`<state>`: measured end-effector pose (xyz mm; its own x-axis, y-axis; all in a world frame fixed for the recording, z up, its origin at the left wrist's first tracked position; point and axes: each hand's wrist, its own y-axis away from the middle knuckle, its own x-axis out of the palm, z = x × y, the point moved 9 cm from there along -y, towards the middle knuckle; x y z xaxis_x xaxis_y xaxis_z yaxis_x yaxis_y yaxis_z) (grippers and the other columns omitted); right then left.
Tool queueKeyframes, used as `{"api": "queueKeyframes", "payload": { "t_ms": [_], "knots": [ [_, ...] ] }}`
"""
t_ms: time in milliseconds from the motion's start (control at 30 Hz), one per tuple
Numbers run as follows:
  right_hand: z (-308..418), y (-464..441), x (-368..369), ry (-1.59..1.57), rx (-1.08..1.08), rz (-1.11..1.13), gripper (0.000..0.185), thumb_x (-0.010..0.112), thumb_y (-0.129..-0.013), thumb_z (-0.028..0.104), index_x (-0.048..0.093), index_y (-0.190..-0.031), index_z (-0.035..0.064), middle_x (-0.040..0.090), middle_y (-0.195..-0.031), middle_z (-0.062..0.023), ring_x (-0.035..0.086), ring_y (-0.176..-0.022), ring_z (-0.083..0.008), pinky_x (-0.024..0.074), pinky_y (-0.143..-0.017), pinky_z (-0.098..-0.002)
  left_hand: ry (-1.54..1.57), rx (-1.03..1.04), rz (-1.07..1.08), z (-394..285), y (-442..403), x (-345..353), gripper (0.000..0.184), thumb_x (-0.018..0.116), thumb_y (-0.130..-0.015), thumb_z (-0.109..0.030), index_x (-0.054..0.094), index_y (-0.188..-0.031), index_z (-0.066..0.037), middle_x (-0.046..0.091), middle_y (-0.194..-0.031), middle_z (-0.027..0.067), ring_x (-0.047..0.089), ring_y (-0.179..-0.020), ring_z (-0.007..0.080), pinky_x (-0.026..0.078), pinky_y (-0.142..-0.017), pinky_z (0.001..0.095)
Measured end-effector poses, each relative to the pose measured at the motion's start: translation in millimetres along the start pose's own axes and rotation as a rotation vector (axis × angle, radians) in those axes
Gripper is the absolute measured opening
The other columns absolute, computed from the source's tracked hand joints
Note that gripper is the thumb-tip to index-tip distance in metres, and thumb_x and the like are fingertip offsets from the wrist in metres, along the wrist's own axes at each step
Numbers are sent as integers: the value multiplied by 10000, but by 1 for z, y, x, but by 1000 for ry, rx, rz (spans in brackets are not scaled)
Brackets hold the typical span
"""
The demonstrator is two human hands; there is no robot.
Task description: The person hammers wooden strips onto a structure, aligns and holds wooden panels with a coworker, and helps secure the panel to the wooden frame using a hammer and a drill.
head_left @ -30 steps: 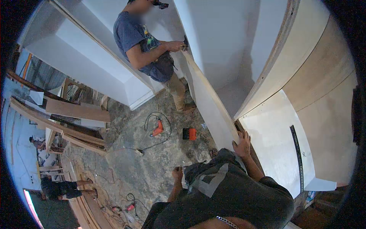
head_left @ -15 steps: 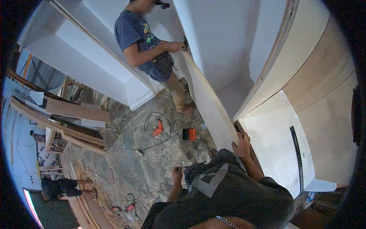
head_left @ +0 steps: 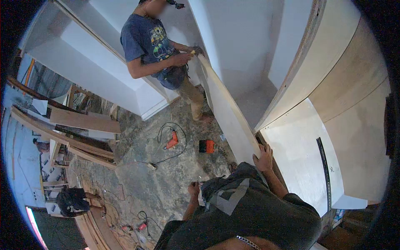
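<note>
A long white board (head_left: 227, 112) stands on edge, running from me to a co-worker. My right hand (head_left: 263, 159) is closed over its near end, thumb on one side and fingers across the top edge. Low at my left side, near the dark cloth of my clothing, my left hand (head_left: 193, 189) is curled closed; what it holds, if anything, is too small to make out. At the board's far end the co-worker (head_left: 154, 50) has both hands by the edge, with a small yellow item (head_left: 193, 52) at the fingers.
An orange power drill (head_left: 171, 141) with its cord and an orange-black box (head_left: 206, 146) lie on the concrete floor (head_left: 166, 183). White cabinet panels (head_left: 100, 62) rise behind. Pale plywood (head_left: 300, 137) curves along my right. Stacked planks (head_left: 62, 137) and another person (head_left: 75, 202) are at far left.
The co-worker has shifted slightly left and turned, with the other hand now visible at the board's end. The person far left has moved right. My hands stay put.
</note>
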<state>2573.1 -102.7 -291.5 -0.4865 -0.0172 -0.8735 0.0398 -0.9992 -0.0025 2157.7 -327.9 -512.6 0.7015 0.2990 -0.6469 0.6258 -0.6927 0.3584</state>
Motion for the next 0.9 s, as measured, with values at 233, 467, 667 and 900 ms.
{"api": "queueKeyframes", "payload": {
  "t_ms": [233,467,667,900],
  "knots": [
    [2,-1,-3,-4,-13,21,568,614,-676,212,410,-1169,19,372,-1191,-257,331,-1133,-413,258,-957,-493,200,2,6,21,-7,11,264,592,-787,-255,625,-790,7,626,-682,125,604,-634,221,454,-606,339],
    [4,0,-6,-6,-19,8,566,617,-685,213,409,-1170,8,374,-1186,-253,323,-1138,-406,254,-962,-490,79,3,10,-18,10,-4,271,591,-791,-259,612,-748,8,611,-651,110,580,-595,200,439,-578,340],
    [5,0,-5,14,-28,6,580,615,-688,235,401,-1174,2,371,-1187,-255,322,-1139,-406,247,-965,-493,226,19,-27,-9,11,-3,264,589,-793,-247,607,-735,10,606,-650,105,563,-584,175,434,-568,325],
    [0,-1,0,24,-36,19,607,609,-696,258,385,-1199,4,362,-1207,-265,325,-1138,-418,247,-965,-498,87,28,-28,-19,15,-8,279,617,-774,-262,615,-787,16,616,-670,120,582,-604,191,444,-575,327]
  ]
}}
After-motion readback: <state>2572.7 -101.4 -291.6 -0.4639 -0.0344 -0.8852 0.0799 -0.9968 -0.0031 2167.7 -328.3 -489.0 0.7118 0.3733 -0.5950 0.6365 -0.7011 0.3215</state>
